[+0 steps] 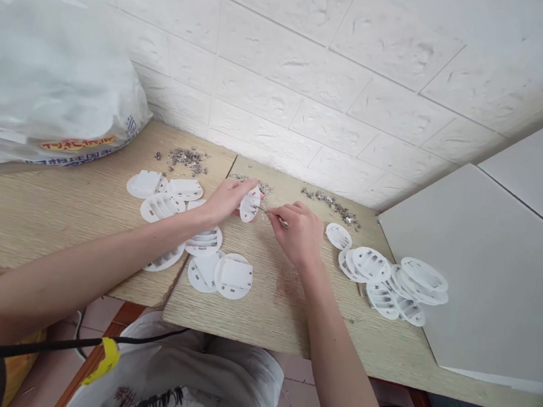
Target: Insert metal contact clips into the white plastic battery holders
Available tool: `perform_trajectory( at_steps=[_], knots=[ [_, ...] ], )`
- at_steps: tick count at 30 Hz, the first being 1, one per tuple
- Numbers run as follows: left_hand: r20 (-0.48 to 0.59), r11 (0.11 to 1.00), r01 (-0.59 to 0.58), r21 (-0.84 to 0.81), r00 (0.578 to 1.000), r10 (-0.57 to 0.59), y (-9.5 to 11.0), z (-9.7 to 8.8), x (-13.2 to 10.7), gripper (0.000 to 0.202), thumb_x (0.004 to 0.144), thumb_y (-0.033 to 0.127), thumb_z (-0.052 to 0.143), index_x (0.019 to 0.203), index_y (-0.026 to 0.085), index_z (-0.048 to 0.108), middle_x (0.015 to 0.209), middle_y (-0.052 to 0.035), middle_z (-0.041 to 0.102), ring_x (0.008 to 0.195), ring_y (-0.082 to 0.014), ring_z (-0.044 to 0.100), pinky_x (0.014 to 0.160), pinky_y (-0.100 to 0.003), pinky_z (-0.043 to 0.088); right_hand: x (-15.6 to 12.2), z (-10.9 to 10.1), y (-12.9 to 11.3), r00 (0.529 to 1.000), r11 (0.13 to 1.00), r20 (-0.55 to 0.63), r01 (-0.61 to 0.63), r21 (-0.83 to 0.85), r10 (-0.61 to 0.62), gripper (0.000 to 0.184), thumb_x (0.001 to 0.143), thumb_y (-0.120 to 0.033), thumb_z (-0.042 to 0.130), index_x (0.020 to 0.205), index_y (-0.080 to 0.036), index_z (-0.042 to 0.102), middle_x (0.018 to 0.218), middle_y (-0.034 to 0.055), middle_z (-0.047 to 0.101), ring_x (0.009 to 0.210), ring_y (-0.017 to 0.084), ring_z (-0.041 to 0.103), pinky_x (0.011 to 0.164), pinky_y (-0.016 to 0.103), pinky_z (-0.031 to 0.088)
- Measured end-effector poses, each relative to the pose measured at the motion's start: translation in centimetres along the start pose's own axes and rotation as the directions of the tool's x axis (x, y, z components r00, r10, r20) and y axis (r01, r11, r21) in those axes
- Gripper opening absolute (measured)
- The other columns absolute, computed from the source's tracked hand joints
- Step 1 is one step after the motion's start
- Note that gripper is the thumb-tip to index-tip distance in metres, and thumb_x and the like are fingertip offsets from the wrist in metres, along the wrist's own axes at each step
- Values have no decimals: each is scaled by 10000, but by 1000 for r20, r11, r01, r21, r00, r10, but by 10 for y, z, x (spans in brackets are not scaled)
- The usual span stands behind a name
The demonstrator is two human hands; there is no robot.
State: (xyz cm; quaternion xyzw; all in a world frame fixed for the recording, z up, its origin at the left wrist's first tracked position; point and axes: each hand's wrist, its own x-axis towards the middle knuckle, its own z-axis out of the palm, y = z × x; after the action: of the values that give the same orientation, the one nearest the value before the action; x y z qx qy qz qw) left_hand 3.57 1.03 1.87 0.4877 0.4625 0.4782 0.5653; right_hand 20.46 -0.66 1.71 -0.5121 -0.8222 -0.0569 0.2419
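My left hand (226, 198) grips a round white plastic battery holder (250, 204) by its edge, tilted up above the table. My right hand (300, 229) pinches a thin metal tool (264, 210), whose tip meets the face of that holder; whether it is tweezers or a pick I cannot tell. Behind both hands lies a pile of small metal pieces (264, 189), partly hidden by my left hand. More white holders (233, 276) lie below my left forearm, some with their slots up and some with a box-shaped back up.
Overlapping holders with metal clips (372, 265) lie to the right, near a white panel (507, 284). Other small metal heaps (189, 161) sit along the brick-patterned wall (268, 41). A large clear plastic bag (53, 65) fills the left back. A black cable (64, 343) crosses my lap.
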Motion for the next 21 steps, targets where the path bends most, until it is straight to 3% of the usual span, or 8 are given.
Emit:
perform_trajectory(
  at_steps=[10, 21],
  knots=[
    [-39, 997, 14, 76, 999, -11, -2, 1, -2, 432, 747, 552, 563, 736, 142, 696, 583, -51, 613, 544, -173, 538, 583, -290, 433, -2, 2, -1, 994, 992, 44, 100, -78, -97, 282, 915, -197, 466, 759, -204, 701, 727, 38, 688, 754, 170, 528, 548, 300, 218],
    [-36, 997, 5, 72, 999, -2, -8, -1, 0, 422, 739, 565, 568, 697, 159, 675, 607, -57, 634, 527, -176, 558, 554, -297, 456, -2, 7, -4, 985, 964, 62, 169, -203, -160, 285, 888, -122, 448, 713, -194, 660, 692, 41, 647, 704, 160, 486, 526, 319, 150]
  ],
)
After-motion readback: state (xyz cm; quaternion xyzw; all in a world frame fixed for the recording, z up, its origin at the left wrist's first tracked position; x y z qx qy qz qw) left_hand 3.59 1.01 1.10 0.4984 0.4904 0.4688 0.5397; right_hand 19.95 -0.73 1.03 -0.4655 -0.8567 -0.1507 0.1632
